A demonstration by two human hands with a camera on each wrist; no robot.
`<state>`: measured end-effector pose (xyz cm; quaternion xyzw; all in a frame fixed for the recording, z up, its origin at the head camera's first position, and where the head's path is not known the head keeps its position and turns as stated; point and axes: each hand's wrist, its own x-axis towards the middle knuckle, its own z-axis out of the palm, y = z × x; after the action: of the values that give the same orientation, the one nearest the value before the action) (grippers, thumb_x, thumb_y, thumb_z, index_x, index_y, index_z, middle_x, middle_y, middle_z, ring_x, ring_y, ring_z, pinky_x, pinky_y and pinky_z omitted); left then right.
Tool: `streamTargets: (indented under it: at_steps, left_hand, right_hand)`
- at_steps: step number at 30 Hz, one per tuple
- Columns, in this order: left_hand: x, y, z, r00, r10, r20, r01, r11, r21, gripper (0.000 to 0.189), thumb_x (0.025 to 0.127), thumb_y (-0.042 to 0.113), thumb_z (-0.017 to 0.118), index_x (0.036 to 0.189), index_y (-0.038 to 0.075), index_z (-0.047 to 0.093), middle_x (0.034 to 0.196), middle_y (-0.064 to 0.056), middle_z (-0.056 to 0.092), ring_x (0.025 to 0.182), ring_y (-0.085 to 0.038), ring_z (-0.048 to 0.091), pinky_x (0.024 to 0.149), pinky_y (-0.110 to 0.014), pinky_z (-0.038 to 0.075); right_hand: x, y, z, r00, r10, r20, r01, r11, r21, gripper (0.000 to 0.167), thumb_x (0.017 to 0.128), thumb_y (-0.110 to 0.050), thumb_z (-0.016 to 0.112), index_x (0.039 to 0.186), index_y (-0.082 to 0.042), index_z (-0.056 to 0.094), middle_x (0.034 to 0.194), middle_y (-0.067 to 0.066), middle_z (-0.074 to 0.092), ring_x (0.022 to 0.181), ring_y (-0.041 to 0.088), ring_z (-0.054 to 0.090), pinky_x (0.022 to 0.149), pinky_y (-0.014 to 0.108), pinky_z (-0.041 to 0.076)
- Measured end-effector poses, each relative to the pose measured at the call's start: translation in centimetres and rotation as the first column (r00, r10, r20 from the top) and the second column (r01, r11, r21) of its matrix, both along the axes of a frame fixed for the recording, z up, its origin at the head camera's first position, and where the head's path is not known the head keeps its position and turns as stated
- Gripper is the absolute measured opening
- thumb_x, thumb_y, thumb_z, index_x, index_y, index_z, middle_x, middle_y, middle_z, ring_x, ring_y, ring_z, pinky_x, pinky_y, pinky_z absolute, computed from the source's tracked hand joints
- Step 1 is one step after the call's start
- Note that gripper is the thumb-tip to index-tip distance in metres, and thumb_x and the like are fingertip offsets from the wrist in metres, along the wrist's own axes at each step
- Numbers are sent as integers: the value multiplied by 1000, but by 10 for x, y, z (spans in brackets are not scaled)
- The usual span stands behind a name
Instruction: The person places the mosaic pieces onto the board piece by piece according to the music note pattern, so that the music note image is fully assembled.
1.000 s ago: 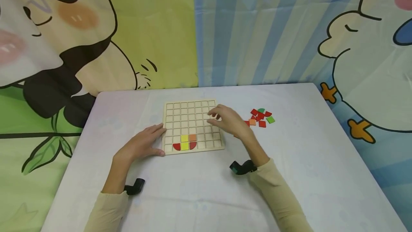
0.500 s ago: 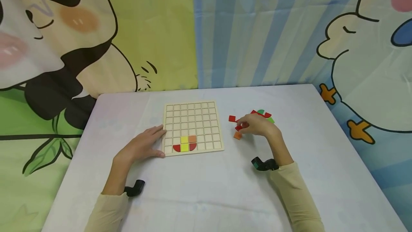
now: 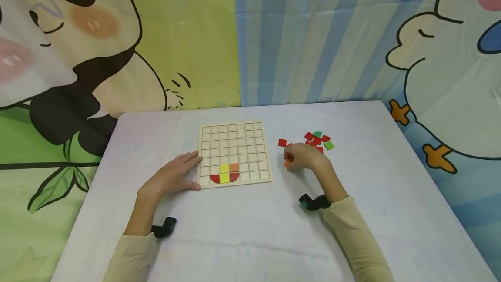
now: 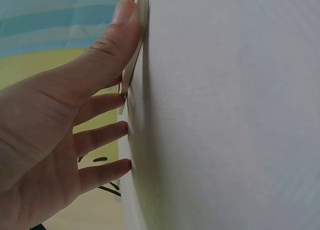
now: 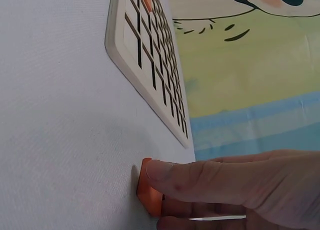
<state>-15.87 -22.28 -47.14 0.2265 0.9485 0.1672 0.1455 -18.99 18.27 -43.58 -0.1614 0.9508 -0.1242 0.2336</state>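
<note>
A light wooden grid board (image 3: 235, 142) lies on the table. Near its front edge it bears two yellow squares (image 3: 224, 172), an orange square (image 3: 234, 167) and two red quarter-round tiles (image 3: 215, 179). My left hand (image 3: 176, 171) rests at the board's left edge, fingers spread and fairly straight; the left wrist view shows the thumb (image 4: 124, 20) against that edge. To the right of the board, my right hand (image 3: 303, 156) pinches a small orange tile (image 5: 150, 192) between thumb and fingers, low over the table. The fingers hide part of the tile.
Beyond my right hand lies a loose heap of red tiles (image 3: 316, 140), with a green rounded piece (image 3: 317, 134) and a light green square (image 3: 328, 145). A single red square (image 3: 282, 142) lies nearer the board. A cartoon-printed curtain (image 3: 309, 34) hangs behind the white table (image 3: 235, 238).
My right hand has gone from over the board to the loose tiles, then slightly left and nearer, and now grips an orange tile. The left hand stays at the board's edge.
</note>
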Motion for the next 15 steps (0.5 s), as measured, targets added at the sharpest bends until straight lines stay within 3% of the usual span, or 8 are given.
streamTargets:
  at_steps: [10,15]
  left_hand:
    - [0,1,1,1000,3,2,-3,1000,1,95,72,47,80,149,11,38,159,-14,29,145,-37,28,113,-58,34]
    - [1,1,1,1000,9,2,-9,1000,5,95,72,47,80,149,11,38,159,-14,29,145,-37,28,113,-57,34]
  right_hand:
    - [0,-5,-5,999,-47,-18,48,994,96,27,78,-22,81,89,-13,58,79,2,55,76,16,52,62,25,40]
    - [-4,0,-6,999,-50,8,50,998,41,22,80,-21,77,85,-11,58,78,3,54,74,17,51,61,25,40]
